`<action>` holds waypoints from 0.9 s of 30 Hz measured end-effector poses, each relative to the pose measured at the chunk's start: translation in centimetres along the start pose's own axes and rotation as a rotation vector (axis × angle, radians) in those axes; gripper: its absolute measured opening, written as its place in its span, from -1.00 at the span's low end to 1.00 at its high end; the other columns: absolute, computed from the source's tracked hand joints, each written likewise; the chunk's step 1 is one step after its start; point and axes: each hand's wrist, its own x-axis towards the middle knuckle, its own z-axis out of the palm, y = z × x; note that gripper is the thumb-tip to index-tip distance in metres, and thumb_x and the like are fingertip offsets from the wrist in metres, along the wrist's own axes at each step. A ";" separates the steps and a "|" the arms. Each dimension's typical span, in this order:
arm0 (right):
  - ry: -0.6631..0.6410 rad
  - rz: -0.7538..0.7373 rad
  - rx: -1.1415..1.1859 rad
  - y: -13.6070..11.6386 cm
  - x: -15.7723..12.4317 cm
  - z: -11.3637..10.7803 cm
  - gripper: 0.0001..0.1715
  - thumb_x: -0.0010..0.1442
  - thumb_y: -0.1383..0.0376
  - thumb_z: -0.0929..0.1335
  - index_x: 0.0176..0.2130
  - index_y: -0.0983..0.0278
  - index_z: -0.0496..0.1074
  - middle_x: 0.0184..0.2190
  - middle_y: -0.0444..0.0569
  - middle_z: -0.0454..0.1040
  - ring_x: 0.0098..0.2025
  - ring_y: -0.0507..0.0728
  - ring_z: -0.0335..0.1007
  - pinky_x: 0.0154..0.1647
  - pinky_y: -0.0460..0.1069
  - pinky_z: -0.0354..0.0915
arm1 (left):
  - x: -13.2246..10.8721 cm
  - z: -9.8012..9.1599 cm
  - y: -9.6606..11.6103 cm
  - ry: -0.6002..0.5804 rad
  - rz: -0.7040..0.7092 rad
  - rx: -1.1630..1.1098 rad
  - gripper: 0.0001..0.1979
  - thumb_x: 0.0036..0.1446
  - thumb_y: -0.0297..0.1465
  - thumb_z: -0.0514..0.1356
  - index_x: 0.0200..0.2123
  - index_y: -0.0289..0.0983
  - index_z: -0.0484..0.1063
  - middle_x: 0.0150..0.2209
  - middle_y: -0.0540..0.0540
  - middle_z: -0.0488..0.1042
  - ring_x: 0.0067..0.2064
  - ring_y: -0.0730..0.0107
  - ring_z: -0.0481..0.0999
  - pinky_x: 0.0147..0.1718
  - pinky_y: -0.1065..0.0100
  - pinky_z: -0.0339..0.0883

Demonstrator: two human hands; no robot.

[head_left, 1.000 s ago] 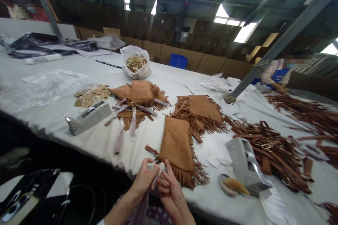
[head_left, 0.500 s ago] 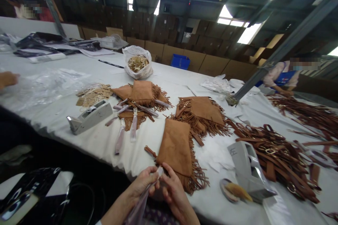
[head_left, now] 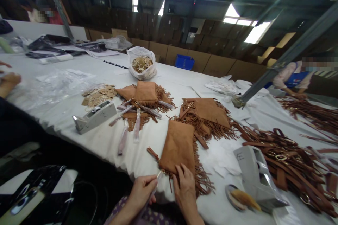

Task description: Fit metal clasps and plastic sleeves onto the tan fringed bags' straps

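A tan fringed suede bag [head_left: 178, 144] lies at the table's front edge, its fringe spread along the right side. My left hand [head_left: 141, 191] pinches a plastic-wrapped strap [head_left: 159, 174] by its end, close to a small ring at the bag's lower left corner. Most of that strap is hidden behind the hand and wrist. On the bag's lower edge rest the fingers of my right hand [head_left: 185, 188], stretched out and apart. A short zipper pull [head_left: 152, 153] sticks out from the bag's left side.
Other fringed bags [head_left: 211, 112] lie behind. Tape dispensers stand left [head_left: 95, 116] and right [head_left: 253, 172]. Brown straps [head_left: 282, 158] are heaped at right, near a co-worker in a blue apron [head_left: 298, 77]. Another person's hand [head_left: 10, 82] is at far left.
My right hand has left the strap end and moved onto the bag's lower edge. My left hand keeps hold of the wrapped strap, now slightly lower and left.
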 end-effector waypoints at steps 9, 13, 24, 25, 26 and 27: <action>0.006 -0.049 -0.113 -0.1 -0.9 0.8 -0.54 0.23 0.17 0.23 0.07 0.29 0.32 0.05 0.19 0.35 0.04 0.30 0.22 0.05 0.20 0.21 | -0.6 0.3 -0.3 0.167 0.009 0.049 -0.40 -0.01 -0.05 0.17 -0.05 -0.41 0.48 -0.73 -0.02 0.42 -0.72 0.39 0.35 -0.71 0.43 0.17; 0.020 -0.052 -0.122 0.3 -1.0 1.0 -0.54 0.23 0.17 0.24 0.07 0.29 0.32 0.04 0.18 0.36 0.03 0.30 0.23 0.03 0.20 0.22 | -1.3 -0.4 0.3 0.096 0.190 0.194 -0.60 0.07 -0.11 0.14 -0.21 -0.26 0.58 -0.38 -0.17 0.57 -0.50 0.28 0.51 -0.50 0.32 0.37; 0.050 -0.053 -0.159 0.1 -1.2 1.0 -0.57 0.23 0.20 0.25 0.06 0.28 0.33 0.04 0.16 0.38 0.03 0.28 0.27 0.03 0.18 0.24 | 5.2 -1.0 3.0 0.134 -0.051 -0.101 -0.52 -0.03 0.02 0.16 -0.39 -0.33 0.38 -0.55 -0.02 0.42 -0.62 0.51 0.30 -0.64 0.47 0.15; 0.055 -0.061 -0.168 0.1 -1.1 1.0 -0.57 0.23 0.20 0.24 0.06 0.29 0.33 0.03 0.16 0.39 0.02 0.28 0.28 0.03 0.18 0.25 | 6.1 -0.7 3.2 0.151 -0.030 -0.048 -0.56 -0.02 0.00 0.15 -0.42 -0.31 0.36 -0.61 0.03 0.37 -0.65 0.54 0.25 -0.66 0.49 0.09; 0.063 -0.074 -0.177 0.1 -1.0 0.9 -0.57 0.23 0.19 0.24 0.05 0.29 0.34 0.02 0.16 0.40 0.01 0.27 0.29 0.01 0.17 0.26 | 6.9 -0.4 3.4 0.180 0.002 0.016 -0.60 0.00 -0.03 0.15 -0.45 -0.30 0.33 -0.64 0.06 0.33 -0.66 0.54 0.22 -0.66 0.48 0.06; 0.074 -0.094 -0.184 0.3 -0.9 0.9 -0.58 0.23 0.19 0.23 0.04 0.29 0.35 0.01 0.16 0.41 0.00 0.27 0.31 0.00 0.17 0.27 | 7.4 -0.2 3.7 0.221 0.038 0.075 -0.64 0.00 -0.07 0.16 -0.49 -0.28 0.32 -0.65 0.07 0.31 -0.65 0.52 0.23 -0.64 0.48 0.07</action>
